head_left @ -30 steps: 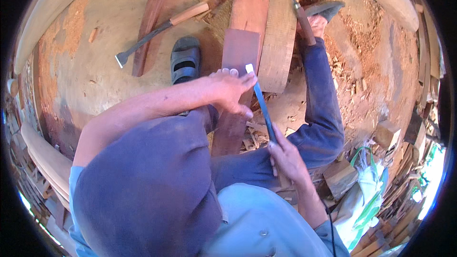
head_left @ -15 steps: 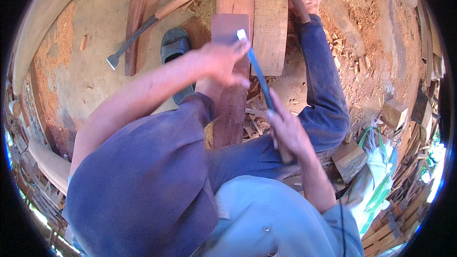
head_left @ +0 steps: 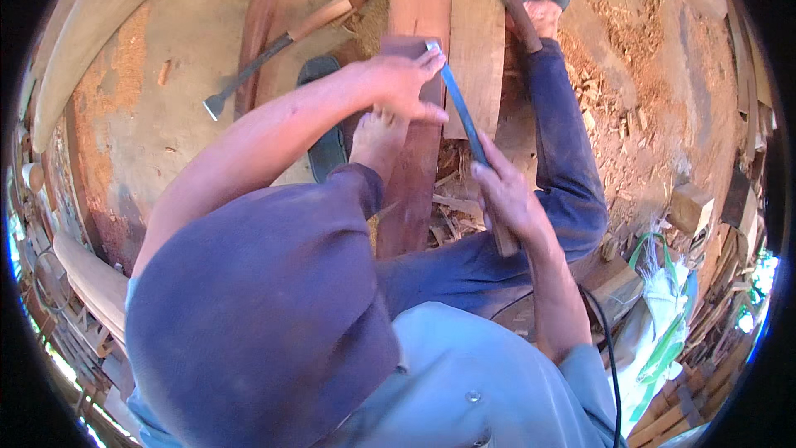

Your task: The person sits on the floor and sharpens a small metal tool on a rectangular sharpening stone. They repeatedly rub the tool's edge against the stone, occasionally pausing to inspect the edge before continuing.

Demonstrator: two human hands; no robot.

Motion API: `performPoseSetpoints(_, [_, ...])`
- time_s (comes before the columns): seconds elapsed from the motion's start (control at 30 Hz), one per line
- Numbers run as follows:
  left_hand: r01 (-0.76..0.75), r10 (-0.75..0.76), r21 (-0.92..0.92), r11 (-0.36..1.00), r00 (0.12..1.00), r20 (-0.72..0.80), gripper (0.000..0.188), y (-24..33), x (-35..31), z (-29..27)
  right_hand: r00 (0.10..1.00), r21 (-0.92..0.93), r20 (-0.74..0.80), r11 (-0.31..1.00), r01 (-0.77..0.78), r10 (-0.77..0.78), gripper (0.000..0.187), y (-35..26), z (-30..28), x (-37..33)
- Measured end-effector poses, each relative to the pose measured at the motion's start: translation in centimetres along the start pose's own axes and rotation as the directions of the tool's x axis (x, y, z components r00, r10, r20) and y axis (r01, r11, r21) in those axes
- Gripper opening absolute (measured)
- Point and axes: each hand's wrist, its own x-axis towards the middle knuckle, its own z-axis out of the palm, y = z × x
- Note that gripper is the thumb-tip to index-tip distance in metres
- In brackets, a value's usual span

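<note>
A chisel (head_left: pixel 463 112) with a blue-grey steel blade slants across a reddish wooden plank (head_left: pixel 408 199). My right hand (head_left: pixel 508 197) is wrapped round it where the blade meets the wooden handle (head_left: pixel 504 241). At the blade's bright far end, the fingertips of my left hand (head_left: pixel 408 85) rest on the steel, with the thumb stretched away from it. Under that end lies a flat brownish-grey block (head_left: pixel 400 46) on the plank, partly covered by the left hand. My bare left foot (head_left: pixel 375 145) is against the plank's left side.
Left of the plank, another chisel (head_left: pixel 264 62) lies across a dark reddish board (head_left: pixel 259 21), near a black sandal (head_left: pixel 329 153). A pale board (head_left: pixel 475 58) adjoins the plank. A dark-handled tool (head_left: pixel 521 21) lies by my right foot (head_left: pixel 545 17). Wood chips (head_left: pixel 609 108) litter the right.
My right hand and the chisel have moved forward, so the blade's end is farther along the block. My left fingertips have gone with it. The whole view has shifted slightly.
</note>
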Motion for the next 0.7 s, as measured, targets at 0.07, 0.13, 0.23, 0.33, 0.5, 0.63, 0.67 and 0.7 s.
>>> performPoseSetpoints(0.07, [0.046, -0.042, -0.038, 0.998, 0.993, 0.108, 0.122, 0.7, 0.9, -1.6, 1.0, 0.018, -0.027, 1.0, 0.0, 0.0, 0.061, -0.6, -0.3, 1.1])
performPoseSetpoints(0.13, [0.007, -0.002, -0.03, 1.0, 0.985, 0.173, 0.122, 0.7, 0.3, -0.3, 0.991, -0.024, -0.02, 0.991, 0.133, -0.134, 0.062, 1.4, 0.4, 0.2])
performPoseSetpoints(0.23, [-0.075, 0.042, 0.11, 0.991, 0.959, 0.279, 0.121, 3.9, -3.5, 2.3, 0.991, -0.078, 0.051, 0.99, -0.119, 0.123, 0.063, 3.0, 2.2, -5.0])
performPoseSetpoints(0.33, [-0.106, 0.089, 0.085, 0.991, 0.979, 0.184, 0.12, 2.4, -2.6, 2.9, 0.996, 0.014, 0.038, 0.997, -0.079, 0.078, 0.063, 4.1, 2.8, -4.4])
performPoseSetpoints(0.5, [0.035, -0.034, -0.006, 0.999, 0.995, 0.098, 0.122, 0.3, 0.5, -1.3, 0.999, 0.083, -0.02, 0.996, 0.026, -0.025, 0.063, 0.1, 0.6, 1.3])
performPoseSetpoints(0.63, [-0.07, 0.068, 0.002, 0.998, 0.983, 0.172, 0.12, 2.1, -2.7, 2.8, 0.999, -0.032, 0.028, 0.999, -0.044, 0.045, 0.062, 3.0, 2.0, -3.0])
performPoseSetpoints(0.67, [-0.086, 0.07, 0.069, 0.994, 0.975, 0.209, 0.119, 3.2, -4.2, 3.8, 0.992, -0.079, 0.067, 0.992, -0.098, 0.104, 0.062, 4.3, 2.3, -4.6])
performPoseSetpoints(0.7, [-0.095, 0.074, 0.087, 0.992, 0.972, 0.222, 0.118, 3.7, -3.9, 2.6, 0.994, -0.011, 0.055, 0.995, -0.096, 0.096, 0.062, 4.6, 2.7, -6.6])
